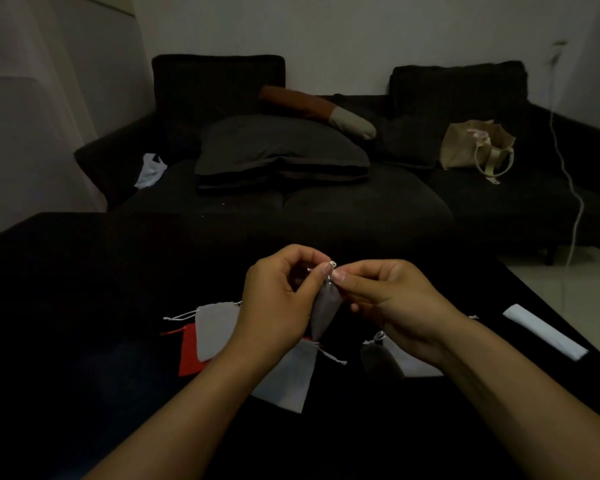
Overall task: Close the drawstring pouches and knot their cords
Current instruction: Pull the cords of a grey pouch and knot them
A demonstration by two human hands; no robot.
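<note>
While the left hand (278,292) and the right hand (392,303) meet above the middle of the dark tabletop (84,306), they hold a grey pouch (324,306) in the air between them, its body hanging down and its neck already gathered tight. Each hand pinches the white cord (331,266) at the top of that pouch, thumb against forefinger, so the knot looks to be in the making; whether it is pulled fast I cannot tell, for the cord is small and partly hidden by the fingertips. Below the hands lie the other pouches. Toward the left side of the tabletop a light grey pouch (215,330) lies flat on top of a red pouch (189,355), both with wide, ungathered mouths and loose cords trailing to the left, so they appear still to be done. Nearer the front edge a pale pouch (288,379) lies flat too, its cords straying to the right, and seems likewise untied. Under the right wrist a dark grey pouch (374,355) with a bunched neck rests against another light pouch (413,362); the dark one may be finished, though the dim light leaves that unsure. By this reckoning the work stands early: one pouch perhaps complete, one in hand, three or four left. Near the right edge of the tabletop lies a white folded strip (544,332), and beyond the far edge stands a dark sofa (326,202) with cushions and a tan bag (475,147).
</note>
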